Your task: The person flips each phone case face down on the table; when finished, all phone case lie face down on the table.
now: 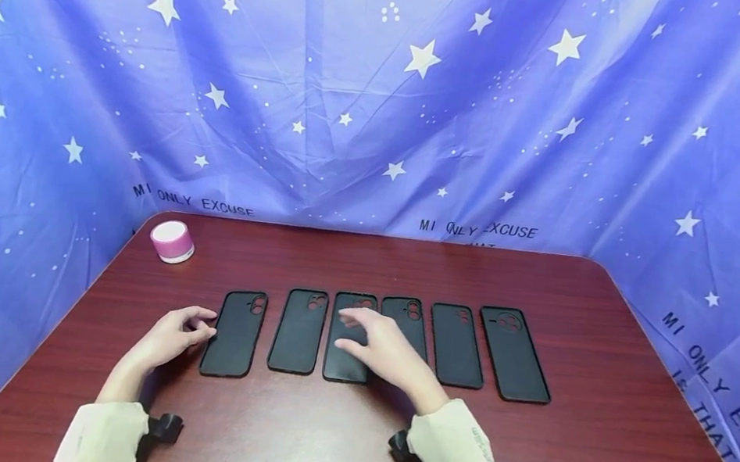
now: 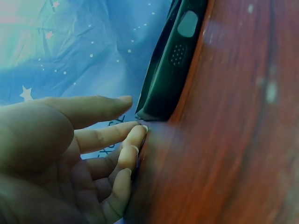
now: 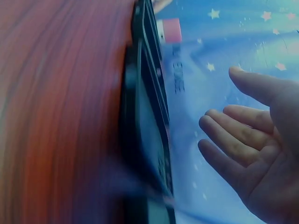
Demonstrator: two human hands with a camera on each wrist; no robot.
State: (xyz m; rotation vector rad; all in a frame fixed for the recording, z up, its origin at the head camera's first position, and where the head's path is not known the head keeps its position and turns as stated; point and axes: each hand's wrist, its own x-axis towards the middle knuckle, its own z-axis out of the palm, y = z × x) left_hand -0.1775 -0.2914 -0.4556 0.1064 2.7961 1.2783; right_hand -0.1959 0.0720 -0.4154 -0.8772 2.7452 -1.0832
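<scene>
Several black phone cases lie in a row across the table, camera cutouts toward the far side. At the leftmost case (image 1: 234, 338), my left hand (image 1: 174, 336) has its fingertips right by the left edge. The left wrist view shows that hand (image 2: 70, 158) with fingers loosely bent, fingertips low at the table beside a case (image 2: 170, 79), nothing gripped. My right hand (image 1: 387, 350) is over the third case from the left (image 1: 347, 354) and partly covers the fourth case (image 1: 411, 317). In the right wrist view its fingers (image 3: 233, 135) are spread, apart from the cases.
A pink and white round container (image 1: 173, 242) stands at the table's back left. The second case (image 1: 297, 335) lies between the hands; two more, the fifth (image 1: 457, 350) and the rightmost (image 1: 517, 358), lie right. A star-printed blue curtain (image 1: 359, 103) borders the reddish-brown table (image 1: 284, 440).
</scene>
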